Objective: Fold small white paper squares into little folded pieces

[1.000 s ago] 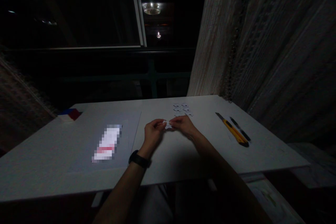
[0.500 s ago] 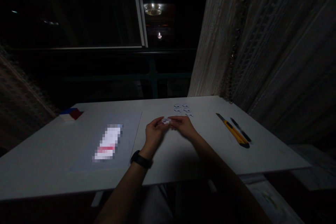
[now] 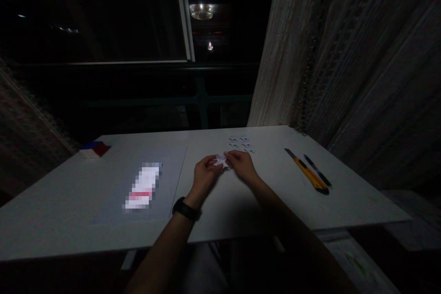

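Note:
Both my hands meet over the middle of the white table (image 3: 213, 213). My left hand (image 3: 206, 171), with a dark watch (image 3: 186, 209) on its wrist, is closed on the left side of a small white piece of paper (image 3: 220, 161). The fingers of my right hand (image 3: 241, 164) pinch the same paper at its upper right. The paper looks creased or folded, and my fingers cover parts of it. Just beyond my hands lie several small white paper pieces (image 3: 244, 139) with dark marks, set out in rows.
To the right lie a yellow box cutter (image 3: 308, 174) with its blade out and a dark pen (image 3: 317, 171). On the left, a bright pixelated phone (image 3: 143, 186) rests on a pale sheet (image 3: 106, 206). A blue, red and white cube (image 3: 94, 149) sits at the far left. Curtains (image 3: 272, 55) flank the window.
The paper's shape between my fingers has changed: more white shows and its dark marks are less visible. My right fingers have shifted slightly along its edge.

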Motion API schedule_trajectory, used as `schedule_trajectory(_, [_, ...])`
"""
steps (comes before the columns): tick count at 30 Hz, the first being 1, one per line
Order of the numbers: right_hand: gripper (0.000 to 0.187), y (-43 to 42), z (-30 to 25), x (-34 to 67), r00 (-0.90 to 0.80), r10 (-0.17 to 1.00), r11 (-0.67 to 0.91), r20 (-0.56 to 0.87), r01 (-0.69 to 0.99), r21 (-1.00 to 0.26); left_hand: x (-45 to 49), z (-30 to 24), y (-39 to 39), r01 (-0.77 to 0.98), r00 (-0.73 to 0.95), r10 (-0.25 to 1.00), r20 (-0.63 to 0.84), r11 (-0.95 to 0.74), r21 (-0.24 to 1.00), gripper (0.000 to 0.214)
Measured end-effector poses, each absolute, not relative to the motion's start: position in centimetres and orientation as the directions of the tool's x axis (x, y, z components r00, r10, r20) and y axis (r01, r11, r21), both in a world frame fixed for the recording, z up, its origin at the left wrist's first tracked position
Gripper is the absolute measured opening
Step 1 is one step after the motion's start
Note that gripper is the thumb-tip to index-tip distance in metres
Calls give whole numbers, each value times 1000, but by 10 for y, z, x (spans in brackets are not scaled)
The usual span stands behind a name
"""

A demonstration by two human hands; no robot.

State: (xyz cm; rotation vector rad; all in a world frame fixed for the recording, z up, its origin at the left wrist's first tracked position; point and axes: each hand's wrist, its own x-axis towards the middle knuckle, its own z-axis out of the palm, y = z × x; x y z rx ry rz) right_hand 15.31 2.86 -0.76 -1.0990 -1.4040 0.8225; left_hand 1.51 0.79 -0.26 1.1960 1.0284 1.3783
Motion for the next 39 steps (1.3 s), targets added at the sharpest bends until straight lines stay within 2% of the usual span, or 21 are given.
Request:
schedule_trajectory(6, [32,29,-9,153,107,936,315,336,173,-933,16,-2,8,-116,11,987,161,-159,980,41])
schedule_trajectory(9, [33,27,-7,153,119,934,305,336,222,-926,16,0,6,-165,51,993,104,-94,982,42])
schedule_trajectory(12, [32,26,-6,152,100,939,300,330,230,-926,15,1,6,-218,40,998,44,-34,975,34])
schedule_trajectory(20, [34,27,-9,152,-8,986,165,166,-60,-984,10,-2,9,-311,-13,999,-38,33,950,31])
schedule_trajectory(25, [27,24,-5,156,-58,996,55,63,-119,-991,10,0,7,-352,-6,996,-92,84,932,30])
schedule_trajectory(32, [22,17,4,158,-154,988,-19,1,-128,-992,11,-1,6,-345,-34,997,-62,47,937,31])
schedule_trajectory(39, [20,22,0,157,-64,998,2,13,-172,-985,12,0,5,-367,16,996,-88,88,926,26])
